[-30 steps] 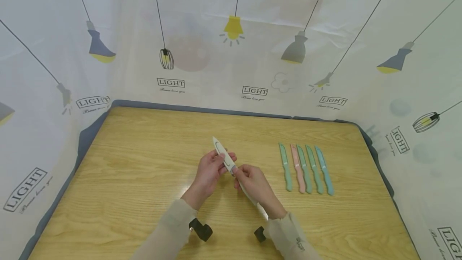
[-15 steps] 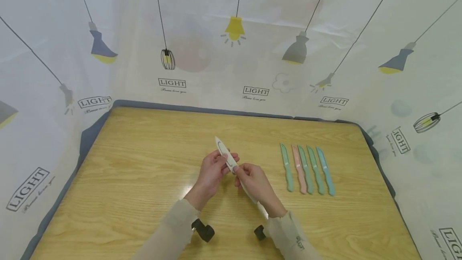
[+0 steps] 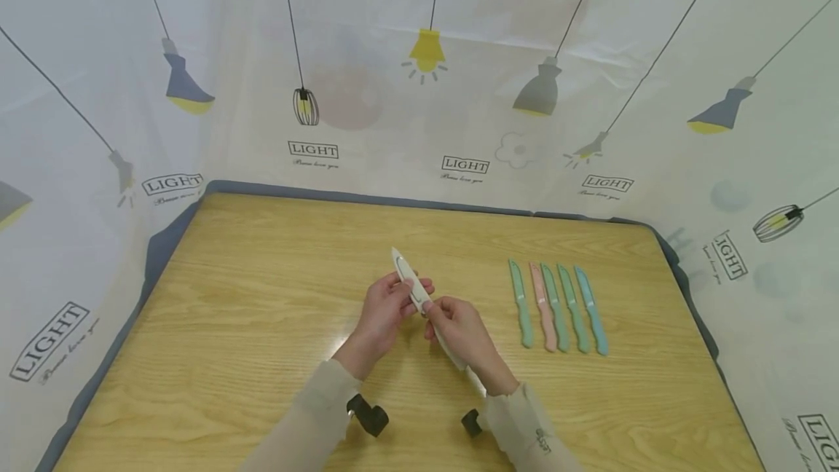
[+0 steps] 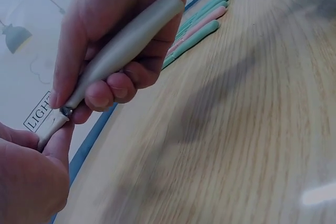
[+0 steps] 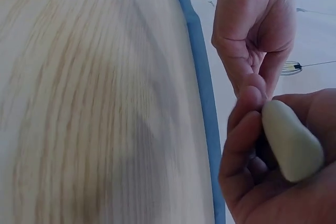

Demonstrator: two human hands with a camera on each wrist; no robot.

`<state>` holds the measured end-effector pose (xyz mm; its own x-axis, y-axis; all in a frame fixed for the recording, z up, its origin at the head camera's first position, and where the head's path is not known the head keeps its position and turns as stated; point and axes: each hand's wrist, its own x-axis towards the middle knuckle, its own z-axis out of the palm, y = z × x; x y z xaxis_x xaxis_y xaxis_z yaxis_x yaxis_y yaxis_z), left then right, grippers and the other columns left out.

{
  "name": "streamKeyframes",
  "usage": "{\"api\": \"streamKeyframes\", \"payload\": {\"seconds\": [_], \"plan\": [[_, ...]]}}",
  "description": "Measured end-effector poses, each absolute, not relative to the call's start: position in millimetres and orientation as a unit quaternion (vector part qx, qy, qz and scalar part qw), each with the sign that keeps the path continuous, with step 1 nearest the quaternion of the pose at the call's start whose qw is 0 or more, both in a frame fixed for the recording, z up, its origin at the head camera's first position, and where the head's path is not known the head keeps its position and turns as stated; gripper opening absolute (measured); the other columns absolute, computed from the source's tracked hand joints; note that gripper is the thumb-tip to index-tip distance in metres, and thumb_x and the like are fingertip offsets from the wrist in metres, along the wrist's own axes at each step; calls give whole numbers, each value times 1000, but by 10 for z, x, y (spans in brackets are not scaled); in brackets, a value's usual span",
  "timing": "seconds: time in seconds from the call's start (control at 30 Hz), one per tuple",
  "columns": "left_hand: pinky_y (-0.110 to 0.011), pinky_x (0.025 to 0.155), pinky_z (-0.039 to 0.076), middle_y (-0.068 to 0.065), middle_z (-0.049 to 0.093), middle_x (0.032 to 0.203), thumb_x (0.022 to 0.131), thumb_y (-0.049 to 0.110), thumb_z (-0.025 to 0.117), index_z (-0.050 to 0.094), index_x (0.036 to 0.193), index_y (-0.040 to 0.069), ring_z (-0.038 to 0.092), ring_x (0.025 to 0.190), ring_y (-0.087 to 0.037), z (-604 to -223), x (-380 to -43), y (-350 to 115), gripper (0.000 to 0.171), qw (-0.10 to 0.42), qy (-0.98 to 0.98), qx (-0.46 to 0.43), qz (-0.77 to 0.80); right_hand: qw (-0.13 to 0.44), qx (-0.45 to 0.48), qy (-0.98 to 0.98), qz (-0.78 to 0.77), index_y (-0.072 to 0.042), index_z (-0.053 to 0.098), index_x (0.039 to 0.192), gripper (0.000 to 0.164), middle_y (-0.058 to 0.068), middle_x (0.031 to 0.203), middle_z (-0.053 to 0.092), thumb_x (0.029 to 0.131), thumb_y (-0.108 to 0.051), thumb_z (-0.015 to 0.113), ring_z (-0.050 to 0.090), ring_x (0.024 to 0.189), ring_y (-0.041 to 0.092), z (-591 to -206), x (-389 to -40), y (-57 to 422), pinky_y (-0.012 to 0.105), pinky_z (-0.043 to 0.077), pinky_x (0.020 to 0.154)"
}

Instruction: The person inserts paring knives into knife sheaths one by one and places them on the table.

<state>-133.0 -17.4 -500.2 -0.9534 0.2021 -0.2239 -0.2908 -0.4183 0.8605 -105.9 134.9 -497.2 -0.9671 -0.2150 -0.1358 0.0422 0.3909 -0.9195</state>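
A cream-white knife [image 4: 126,45] is held above the table in front of me, its tip pointing away and slightly left. My left hand [image 3: 381,315] pinches the white sheath [image 3: 405,273] that covers the blade. Around the handle [image 5: 292,142] curl the fingers of my right hand [image 3: 467,337], with its thumb up near the sheath's mouth. Between handle and sheath, the left wrist view shows a small glint of metal; most of the blade is hidden.
To the right lie several sheathed knives side by side: a green knife [image 3: 521,304], a pink knife [image 3: 543,308], more green ones, and a blue knife [image 3: 592,312] outermost. The wooden table [image 3: 262,275] ends at a printed white curtain [image 3: 393,93].
Both hands stay nearly still on the knife. A slight shift of the whole view to the right happened between the first two frames; the knives on the table have not moved.
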Motion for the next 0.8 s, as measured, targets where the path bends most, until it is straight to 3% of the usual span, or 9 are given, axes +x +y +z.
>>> {"api": "streamKeyframes", "payload": {"seconds": [0.13,0.3,0.6,0.8], "plan": [[-30,91,52,-29,58,124,103,5,41,38,137,-16,61,111,-28,-4999,-1352,-181,40,152,518,-53,840,112,-61,859,-496,0,67,94,38,2,69,65,98,-35,53,60,60,21,-4981,-1036,1385,25,48,52],[-31,90,52,-30,57,126,102,3,41,37,138,-16,59,114,-32,-5027,-1375,-185,40,148,523,-67,837,72,-57,928,-362,-12,66,97,31,-7,71,60,92,-42,61,50,56,10,-4979,-986,1426,25,43,47],[-34,89,53,-29,57,126,100,5,46,42,136,-15,60,112,-29,-5080,-1407,-111,41,155,549,-85,817,19,-79,965,-250,-9,67,88,25,-6,69,54,90,-34,65,46,54,9,-4927,-941,1440,24,40,44],[-42,99,46,-33,50,132,99,3,48,39,137,-16,55,117,-37,-5050,-1401,-161,43,147,563,-66,811,20,-31,975,-220,-7,68,86,27,-3,67,53,91,-32,63,48,53,11,-4964,-972,1600,25,41,43]]}}
